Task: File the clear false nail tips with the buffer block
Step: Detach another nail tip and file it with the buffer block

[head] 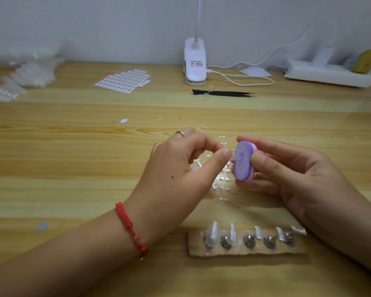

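A clear nail tip (234, 159) is pinched by the left hand (180, 166) against the buffer block (243, 160), which is gripped by the right hand (291, 174). Filing is judged in hand; light edge strokes are called for next.

Wide bare table (62, 159) lay open left of the left hand (180, 168). Clear plastic scraps (223, 185) littered the narrow gap between it and the right hand (298, 179). Nearer the person, a cardboard strip (246, 251) of upright stands barred the way between the forearms. Tweezers (223, 93), lamp clip (195, 63) and power strip (328, 72) lined the back.
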